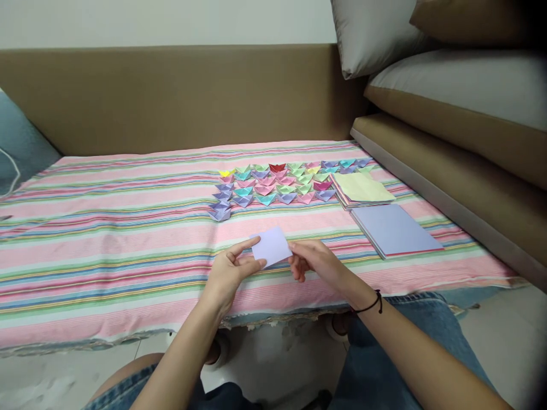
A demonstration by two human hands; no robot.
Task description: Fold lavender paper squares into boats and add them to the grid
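Observation:
A small lavender sheet of paper (pixel 272 247) is held up between my two hands, over the striped cloth near its front edge. My left hand (pixel 231 267) grips its left side, with the thumb at the lower corner and a finger at the upper one. At the right corner, my right hand (pixel 314 259) pinches the paper between thumb and forefinger, the other fingers curled below. Beyond the hands lie several rows of folded paper boats (pixel 265 189) in purple, pink, green, blue, red and yellow.
On the right are a stack of lavender-topped paper (pixel 395 229) and a stack with a pale yellow sheet (pixel 363 188) on top. Striped cloth (pixel 106 245) covers the seat. Large brown-grey cushions (pixel 461 114) are piled along the right, with a brown backrest (pixel 183 99) behind.

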